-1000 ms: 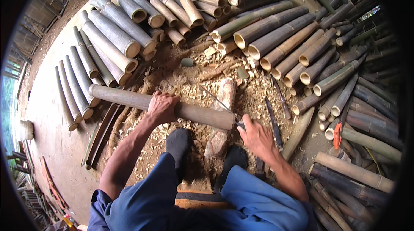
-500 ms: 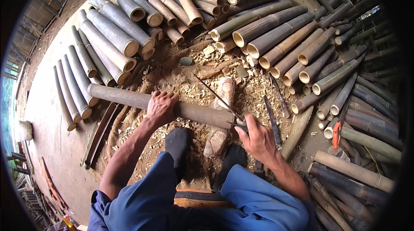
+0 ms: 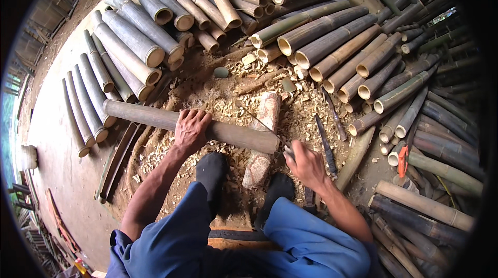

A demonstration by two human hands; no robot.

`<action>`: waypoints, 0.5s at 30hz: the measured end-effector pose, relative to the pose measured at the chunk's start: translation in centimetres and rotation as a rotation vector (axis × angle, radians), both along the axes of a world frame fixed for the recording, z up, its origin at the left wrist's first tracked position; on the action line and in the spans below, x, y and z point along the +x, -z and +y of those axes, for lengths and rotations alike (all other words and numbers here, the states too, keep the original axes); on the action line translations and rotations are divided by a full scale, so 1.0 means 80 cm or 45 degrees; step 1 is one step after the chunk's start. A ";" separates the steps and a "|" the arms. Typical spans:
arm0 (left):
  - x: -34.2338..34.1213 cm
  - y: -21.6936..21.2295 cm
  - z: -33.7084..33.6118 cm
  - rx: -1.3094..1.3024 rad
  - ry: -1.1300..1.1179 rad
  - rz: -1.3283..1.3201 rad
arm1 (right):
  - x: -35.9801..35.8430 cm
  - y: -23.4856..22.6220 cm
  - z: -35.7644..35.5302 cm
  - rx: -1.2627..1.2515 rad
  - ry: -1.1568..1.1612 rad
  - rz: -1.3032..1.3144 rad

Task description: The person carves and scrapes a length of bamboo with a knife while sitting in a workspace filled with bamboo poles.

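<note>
- The left hand (image 3: 192, 130), fingers curled, grasps a long grey-brown bamboo tube (image 3: 239, 137).
- The right hand (image 3: 306, 165), fingers clenched, holds a slender dark-bladed tool (image 3: 259, 122).

Bamboo workshop: cut poles (image 3: 337, 40), scattered shavings (image 3: 303, 116)

Under the left fingers (image 3: 191, 117), we lose sight of the bamboo tube (image 3: 238, 136). The right fingers (image 3: 299, 151) hide the near end of the thin blade (image 3: 255, 119); left of them, the tube covers the middle of the log (image 3: 258, 170).
</note>
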State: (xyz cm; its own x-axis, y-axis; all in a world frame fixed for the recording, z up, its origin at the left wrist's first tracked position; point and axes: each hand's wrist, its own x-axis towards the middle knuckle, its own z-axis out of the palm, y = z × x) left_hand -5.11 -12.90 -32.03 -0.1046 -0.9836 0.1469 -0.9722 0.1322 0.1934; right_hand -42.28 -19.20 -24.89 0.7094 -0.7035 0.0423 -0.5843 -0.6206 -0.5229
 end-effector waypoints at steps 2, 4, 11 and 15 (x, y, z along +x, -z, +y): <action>-0.003 -0.001 -0.005 -0.060 0.004 -0.007 | -0.026 0.038 -0.012 0.197 0.145 0.629; -0.005 0.001 -0.004 -0.092 0.016 -0.015 | -0.011 -0.012 -0.010 0.061 0.088 0.452; 0.002 0.007 0.012 -0.172 -0.040 -0.064 | 0.011 -0.025 0.008 -0.167 0.003 -0.281; -0.001 0.013 0.010 -0.246 -0.048 -0.087 | 0.004 -0.004 -0.004 0.171 0.078 0.475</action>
State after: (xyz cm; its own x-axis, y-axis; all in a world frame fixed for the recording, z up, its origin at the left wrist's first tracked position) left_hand -5.17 -12.13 -33.11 -0.0842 -0.9413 0.3270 -0.9871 0.1236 0.1015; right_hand -41.93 -19.54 -24.56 0.6153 -0.7266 -0.3057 -0.7832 -0.5194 -0.3419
